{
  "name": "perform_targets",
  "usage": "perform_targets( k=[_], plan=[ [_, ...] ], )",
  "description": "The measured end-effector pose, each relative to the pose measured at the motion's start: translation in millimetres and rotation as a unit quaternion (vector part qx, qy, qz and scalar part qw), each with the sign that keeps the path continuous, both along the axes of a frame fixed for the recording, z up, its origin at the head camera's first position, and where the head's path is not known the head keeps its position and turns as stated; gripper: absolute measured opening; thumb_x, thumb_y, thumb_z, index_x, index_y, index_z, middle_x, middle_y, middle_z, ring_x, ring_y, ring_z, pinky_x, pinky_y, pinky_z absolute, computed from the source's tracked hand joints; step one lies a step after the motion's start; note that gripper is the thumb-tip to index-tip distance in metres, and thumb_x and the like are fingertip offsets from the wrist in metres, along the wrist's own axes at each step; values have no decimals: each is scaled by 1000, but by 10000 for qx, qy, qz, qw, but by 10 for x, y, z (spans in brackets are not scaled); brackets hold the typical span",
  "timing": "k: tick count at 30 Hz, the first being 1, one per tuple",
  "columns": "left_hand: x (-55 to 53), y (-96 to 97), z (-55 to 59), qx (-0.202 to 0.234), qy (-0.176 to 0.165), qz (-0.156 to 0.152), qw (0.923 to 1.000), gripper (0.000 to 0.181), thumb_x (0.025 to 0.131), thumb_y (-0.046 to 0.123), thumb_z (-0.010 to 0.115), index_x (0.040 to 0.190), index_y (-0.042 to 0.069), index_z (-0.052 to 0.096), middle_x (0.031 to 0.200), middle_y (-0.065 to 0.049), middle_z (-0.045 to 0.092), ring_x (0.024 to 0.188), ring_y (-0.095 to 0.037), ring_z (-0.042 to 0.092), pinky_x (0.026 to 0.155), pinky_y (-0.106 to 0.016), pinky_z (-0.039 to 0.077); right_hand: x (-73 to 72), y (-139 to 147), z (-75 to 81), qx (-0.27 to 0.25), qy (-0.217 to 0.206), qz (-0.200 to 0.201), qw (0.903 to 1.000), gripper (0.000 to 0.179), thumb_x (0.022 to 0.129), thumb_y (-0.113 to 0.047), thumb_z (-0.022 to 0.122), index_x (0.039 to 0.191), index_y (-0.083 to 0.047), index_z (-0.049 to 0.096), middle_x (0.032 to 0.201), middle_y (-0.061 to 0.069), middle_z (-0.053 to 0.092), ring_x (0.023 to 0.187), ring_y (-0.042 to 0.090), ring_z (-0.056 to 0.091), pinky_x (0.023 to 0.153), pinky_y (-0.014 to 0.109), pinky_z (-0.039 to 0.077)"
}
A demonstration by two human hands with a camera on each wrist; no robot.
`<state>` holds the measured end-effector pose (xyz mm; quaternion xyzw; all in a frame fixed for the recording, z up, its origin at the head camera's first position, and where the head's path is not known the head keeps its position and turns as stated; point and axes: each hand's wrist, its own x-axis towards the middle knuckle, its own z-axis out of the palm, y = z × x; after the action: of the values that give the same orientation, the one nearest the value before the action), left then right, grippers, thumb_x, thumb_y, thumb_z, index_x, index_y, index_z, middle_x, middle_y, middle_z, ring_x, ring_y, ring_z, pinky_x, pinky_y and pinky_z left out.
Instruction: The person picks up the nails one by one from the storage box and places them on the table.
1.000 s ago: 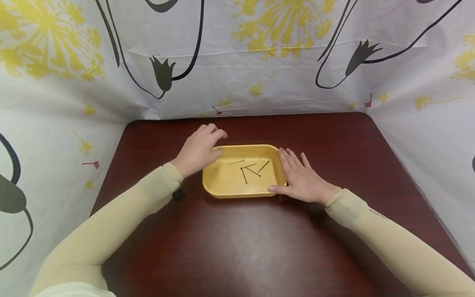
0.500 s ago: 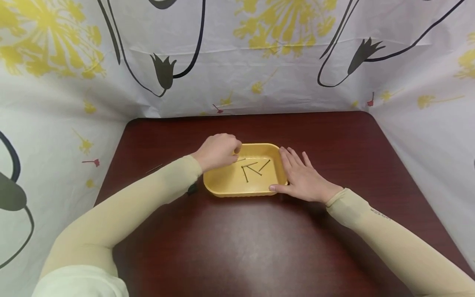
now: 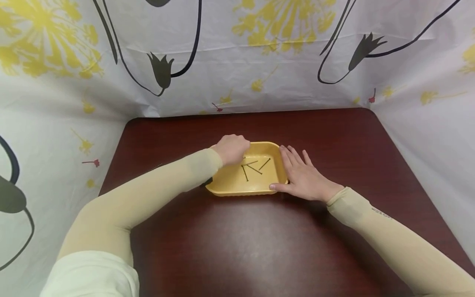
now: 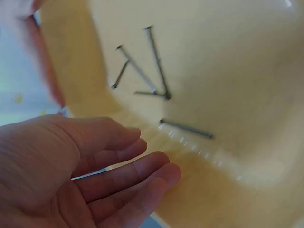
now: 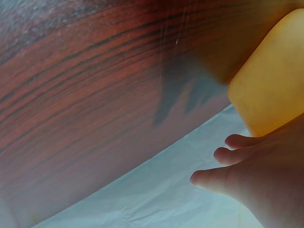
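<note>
A shallow yellow plastic tray [image 3: 241,192] stands on the table with several thin metal nails [image 3: 254,169] lying loose on its floor. My left hand [image 3: 232,148] is over the tray's far left part. In the left wrist view its fingers [image 4: 161,175] are loosely bent with nothing between them and the thumb, close to a single nail [image 4: 187,129]; the other nails lie in a cluster farther off. My right hand [image 3: 302,177] rests against the tray's right end, fingers straight along the wall and thumb at the near corner.
The dark red wood-grain table [image 3: 237,239] lies under the tray. A patterned white cloth [image 3: 208,90] hangs behind and at both sides. A thin dark piece [image 3: 158,166] lies on the table, partly behind my left sleeve. A small black object [image 3: 207,181] shows beneath my left wrist.
My left hand has moved right, from the tray's left end to over its far side, and now covers part of the leftmost nail. My right hand has stayed on the right end.
</note>
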<state>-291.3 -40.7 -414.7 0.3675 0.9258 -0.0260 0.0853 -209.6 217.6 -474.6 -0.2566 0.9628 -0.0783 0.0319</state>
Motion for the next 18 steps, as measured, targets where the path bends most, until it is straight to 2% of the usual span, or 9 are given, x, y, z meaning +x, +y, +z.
perform_targets(
  k=[5,8,13,18],
  plan=[
    [-31,80,-155,-216,160,-82,9996,9,94,18,71,89,12,66,84,-3,63,72,-16,53,66,-37,54,-11,-2,10,-41,-1,-9,10000,119,85,-85,43,161,-3,-1,168,11,1,153,36,5,115,65,5],
    [-47,123,-220,-217,264,2,9994,6,95,14,69,88,13,68,84,-2,64,73,-16,57,65,-38,55,-12,-4,24,-51,-36,-11,10000,119,86,-84,43,161,-3,-1,168,11,0,153,35,4,115,65,4],
    [-65,179,-290,-228,319,137,9991,16,96,4,60,88,14,69,89,-3,69,76,-18,63,65,-41,57,-17,-7,15,-66,-78,-3,9999,120,86,-84,43,161,-3,-2,168,11,-1,153,34,3,115,65,3],
    [-69,206,-323,-373,371,90,9986,20,97,3,57,89,15,70,93,-2,71,79,-18,64,67,-41,57,-19,-10,2,-73,-18,-1,10000,120,85,-84,44,161,-2,-1,168,11,0,153,35,5,115,65,5]
  ],
)
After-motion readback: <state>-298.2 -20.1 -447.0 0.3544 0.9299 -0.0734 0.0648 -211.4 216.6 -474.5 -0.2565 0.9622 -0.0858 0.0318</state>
